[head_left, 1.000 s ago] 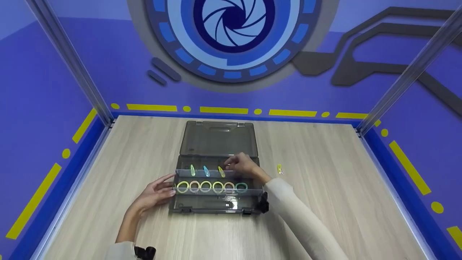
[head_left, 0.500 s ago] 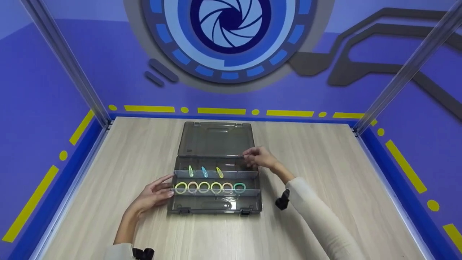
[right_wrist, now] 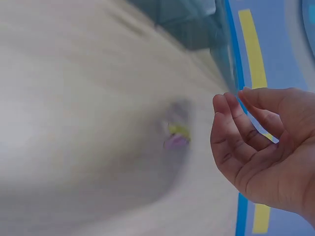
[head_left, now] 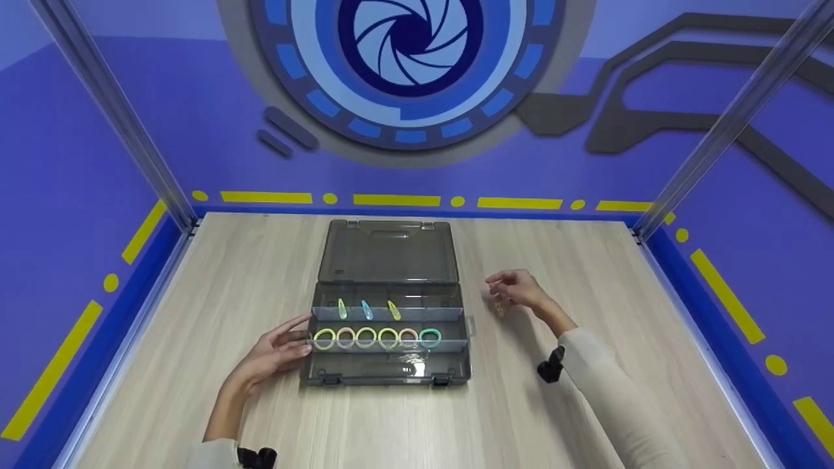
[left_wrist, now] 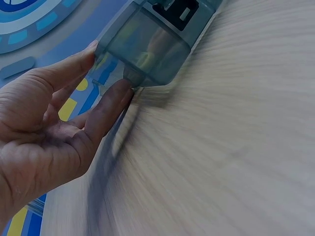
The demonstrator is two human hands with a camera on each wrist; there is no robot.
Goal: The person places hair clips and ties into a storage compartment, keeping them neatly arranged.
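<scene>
A dark see-through plastic storage box (head_left: pixel 384 380) lies with its lid back on the table. My left hand (head_left: pixel 270 355) rests its thumb and fingertips against the box's left side; the left wrist view shows the fingertips at its corner. Three snap hair clips (head_left: pixel 367 310), green, blue and yellow, stand in the back row. Several hair ties (head_left: pixel 366 337), yellow, pinkish and teal, line the middle row. Right of the box, my right hand (head_left: pixel 521 290) hovers with loosely bent fingers and nothing between them. Below it on the table is a yellow and purple hair clip (right_wrist: pixel 178 135), blurred.
The box's lid (head_left: pixel 391 253) lies flat behind it. Clear dividers (head_left: pixel 443 346) part the rows, and the front row shows a bright glare. Blue walls with metal posts (head_left: pixel 736 124) enclose the wooden table (head_left: pixel 365 430).
My right hand has moved from the back row of the box rightward to above the loose hair clip. My left hand has stayed at the box's side. The view has shifted slightly.
</scene>
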